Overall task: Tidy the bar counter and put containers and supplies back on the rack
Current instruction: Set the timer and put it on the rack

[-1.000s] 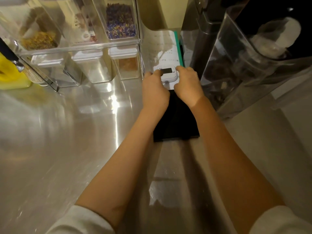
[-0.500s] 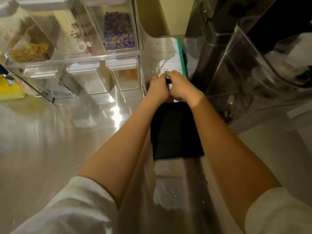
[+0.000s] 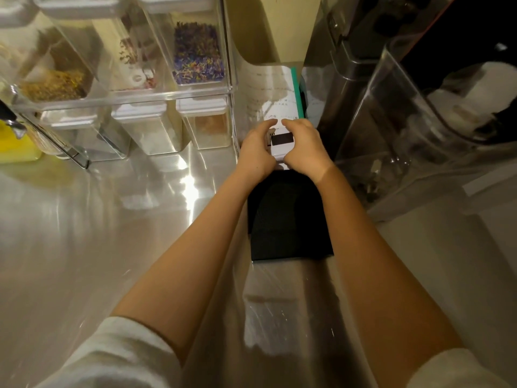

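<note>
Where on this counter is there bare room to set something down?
The steel counter lies bare left of the arms, below the clear stacked containers. It is crowded where both hands grip the white timer, between containers and clear bin.

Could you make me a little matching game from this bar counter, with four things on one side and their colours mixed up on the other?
Things:
1. Petals in the upper right container
2. Mat on the steel counter under the forearms
3. Edge of the paper pad behind the hands
4. Object at the far left edge

Colours:
A. Yellow
B. Black
C. Purple and blue
D. Green

Pairs: 1-C, 2-B, 3-D, 4-A
</note>
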